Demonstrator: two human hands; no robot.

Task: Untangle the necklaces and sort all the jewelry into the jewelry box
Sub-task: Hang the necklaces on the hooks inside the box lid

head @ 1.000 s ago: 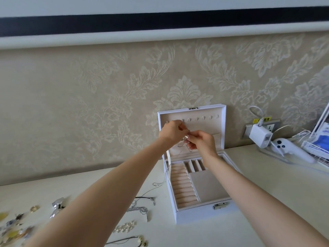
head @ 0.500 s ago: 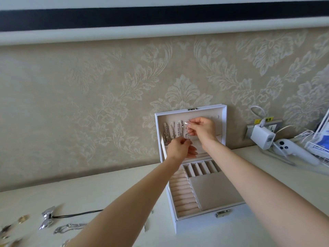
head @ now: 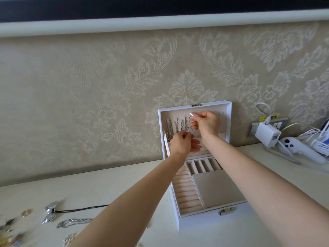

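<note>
A white jewelry box (head: 231, 216) stands open against the wall, its lid (head: 226, 111) upright. Three silver chains (head: 176, 126) hang from hooks inside the lid. My right hand (head: 206, 123) pinches the top of a thin silver necklace (head: 190, 126) at a hook to the right of those chains. My left hand (head: 181, 142) pinches the lower part of the same necklace just below. More jewelry lies on the table at the lower left: a silver bow pendant on a black cord (head: 49, 212), a silver chain (head: 74, 222) and a gold ring (head: 26, 213).
The box's ring rolls (head: 187, 193) and small compartments (head: 203, 165) hold nothing. At the right a white charger (head: 267, 133) sits in a wall socket, with a white controller (head: 299, 148) and a wire basket (head: 320, 145) beside it.
My right hand has risen to the lid's hooks with the necklace's top end. My left hand has dropped below it, uncovering the three hanging chains. The view has shifted slightly.
</note>
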